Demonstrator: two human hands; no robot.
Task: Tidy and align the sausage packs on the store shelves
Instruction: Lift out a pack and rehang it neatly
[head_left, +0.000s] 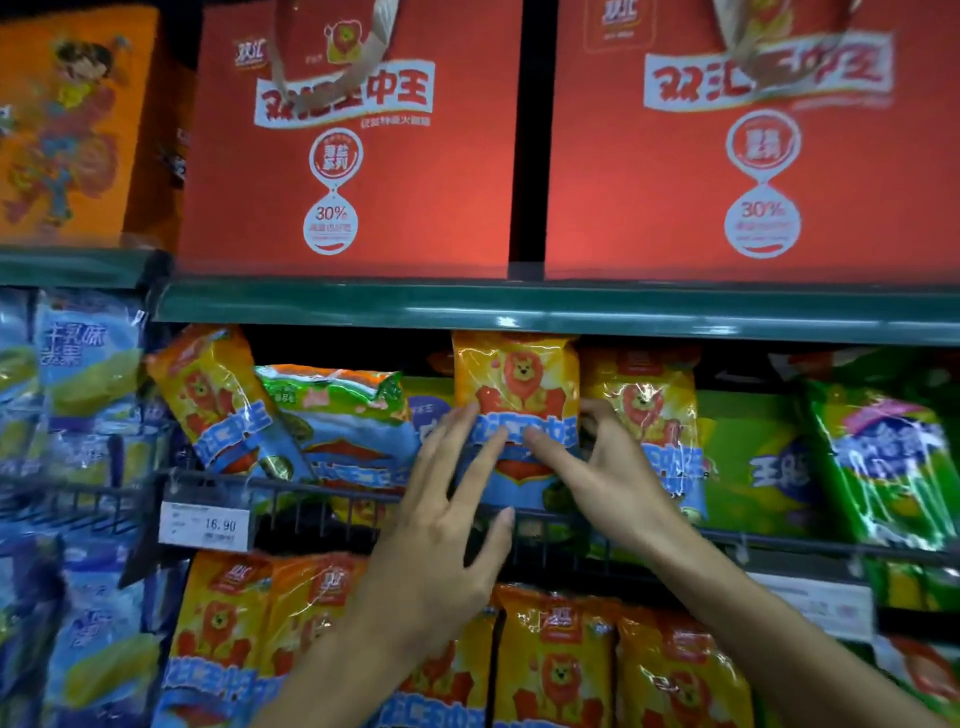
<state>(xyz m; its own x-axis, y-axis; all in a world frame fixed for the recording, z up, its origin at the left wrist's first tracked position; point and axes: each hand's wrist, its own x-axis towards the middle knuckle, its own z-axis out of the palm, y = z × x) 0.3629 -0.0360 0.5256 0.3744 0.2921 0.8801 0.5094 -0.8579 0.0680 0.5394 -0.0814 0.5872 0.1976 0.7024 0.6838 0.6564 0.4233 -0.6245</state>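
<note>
Standing upright on the middle shelf (519, 312), an orange sausage pack (517, 395) is pinched by the right hand (597, 467), apparently, while the left hand (447, 525) touches it, fingers straight.

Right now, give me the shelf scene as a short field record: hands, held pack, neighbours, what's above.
left hand: open, straight fingers on the upright orange pack
right hand: thumb and fingers curled round that pack's right side
held pack: upright, behind the wire rail
left neighbour: orange pack tilted
right neighbour: orange pack upright
above: two red boxes
price tag: 16.90
</note>
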